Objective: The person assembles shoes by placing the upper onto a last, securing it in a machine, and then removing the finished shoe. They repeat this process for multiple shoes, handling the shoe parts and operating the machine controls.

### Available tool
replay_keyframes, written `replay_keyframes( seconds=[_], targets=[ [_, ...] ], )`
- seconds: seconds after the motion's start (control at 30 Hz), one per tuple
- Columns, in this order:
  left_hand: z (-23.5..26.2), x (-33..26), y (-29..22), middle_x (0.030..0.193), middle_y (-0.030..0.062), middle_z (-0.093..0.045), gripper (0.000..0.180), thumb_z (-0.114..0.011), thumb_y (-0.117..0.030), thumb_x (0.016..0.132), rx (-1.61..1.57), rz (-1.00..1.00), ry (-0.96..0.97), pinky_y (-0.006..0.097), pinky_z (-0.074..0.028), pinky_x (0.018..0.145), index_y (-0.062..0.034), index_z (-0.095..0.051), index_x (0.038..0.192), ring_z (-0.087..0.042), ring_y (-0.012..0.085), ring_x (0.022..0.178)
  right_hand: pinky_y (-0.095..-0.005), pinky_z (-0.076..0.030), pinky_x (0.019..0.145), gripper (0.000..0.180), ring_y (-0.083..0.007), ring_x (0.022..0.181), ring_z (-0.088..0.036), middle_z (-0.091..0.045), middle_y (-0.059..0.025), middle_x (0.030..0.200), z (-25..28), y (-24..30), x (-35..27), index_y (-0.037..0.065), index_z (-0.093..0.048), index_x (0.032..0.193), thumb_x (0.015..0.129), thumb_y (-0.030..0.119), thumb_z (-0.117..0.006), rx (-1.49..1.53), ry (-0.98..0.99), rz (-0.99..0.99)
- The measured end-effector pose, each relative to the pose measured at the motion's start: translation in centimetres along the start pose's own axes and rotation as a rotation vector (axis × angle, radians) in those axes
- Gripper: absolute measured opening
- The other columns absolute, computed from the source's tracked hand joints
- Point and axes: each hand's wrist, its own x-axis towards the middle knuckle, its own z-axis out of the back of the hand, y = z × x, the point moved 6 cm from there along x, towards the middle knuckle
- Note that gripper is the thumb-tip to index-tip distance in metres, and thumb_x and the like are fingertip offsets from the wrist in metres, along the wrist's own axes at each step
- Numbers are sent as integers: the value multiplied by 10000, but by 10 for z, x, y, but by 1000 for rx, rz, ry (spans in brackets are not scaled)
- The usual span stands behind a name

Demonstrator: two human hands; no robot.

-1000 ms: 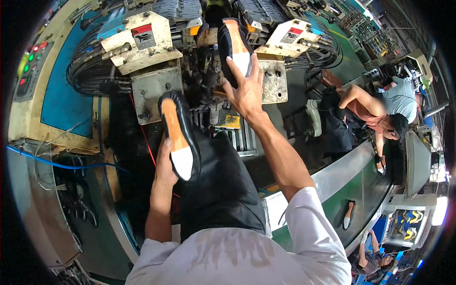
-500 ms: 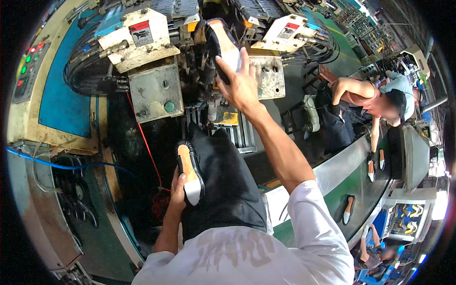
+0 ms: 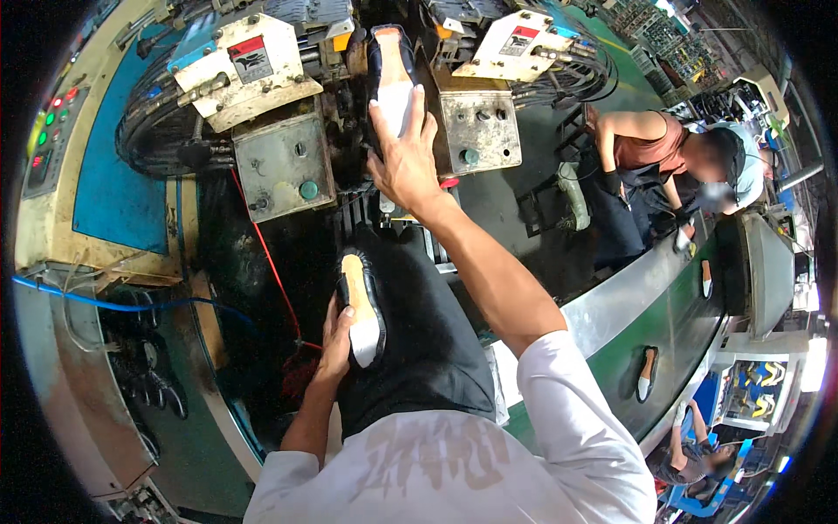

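Note:
My right hand (image 3: 407, 166) reaches forward into the machine and grips the toe end of a shoe (image 3: 394, 70), fingers along both sides of its white forepart. This shoe is dark at the edges, bottom up, with a tan insole strip, and lies between the machine's two side heads. At my thigh, my left hand (image 3: 333, 339) is closed on the side of a second shoe (image 3: 356, 293), also bottom up, with a dark gathered edge, tan strip and white toe. Its hidden fingers go under the shoe, the thumb lying at its edge.
Control boxes (image 3: 285, 166) with green buttons flank the machine's middle. At left stands a cabinet panel (image 3: 54, 140) with lit buttons. A green conveyor belt (image 3: 602, 371) on my right carries shoes (image 3: 647, 374). A co-worker (image 3: 646, 166) leans over its far part; another person sits at lower right.
The shoe under my right hand has turned from tilted to nearly straight. My left hand's shoe has shifted slightly right and forward. The co-worker has picked up a shoe from the belt.

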Motion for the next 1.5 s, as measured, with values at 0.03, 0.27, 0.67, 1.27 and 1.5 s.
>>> replay_keyframes(
  seconds=[0.03,0.27,0.67,1.27,1.5],
  targets=[
    [0,0,-1,1640,151,-431,723,-592,-303,1061,27,-8,-2,396,-314,1248,-7,-311,1658,-414,273,1501,-695,-323,1169,848,-731,1369,-296,-29,-502,1632,-2,-2,4,131,-433,1604,843,217,-797,-9,-3,10],
    [-11,0,-21,1658,144,-417,742,-643,-262,1035,147,33,-56,407,-291,1261,-20,-325,1660,-401,268,1516,-694,-355,1151,865,-735,1360,-328,-66,-546,1597,-36,-25,92,181,-416,1620,849,266,-797,10,-23,-5],
    [-55,13,-101,1720,171,-293,1052,-772,-58,868,210,-203,86,409,-267,1285,-8,-131,1701,-324,284,1571,-647,-368,1169,861,-686,1420,-319,-137,-510,1611,-31,-36,155,190,-390,1639,873,237,-779,113,-59,95],
    [98,-140,-121,1503,320,-509,1035,-896,-258,798,1216,-292,-541,551,-470,1111,-193,-334,1665,-561,538,1288,-569,-338,1231,546,-509,1481,-409,-409,-278,1638,-130,-46,-225,107,-554,1526,1034,331,-628,229,505,150],
    [168,-330,-67,1651,267,-411,1007,-820,-156,862,525,-159,-1156,418,-374,1240,-112,-252,1693,-485,361,1487,-544,-401,1197,484,-496,1483,-425,-403,-270,1648,-125,-32,-258,81,-618,1479,1044,294,-630,221,543,205]
  ],
)
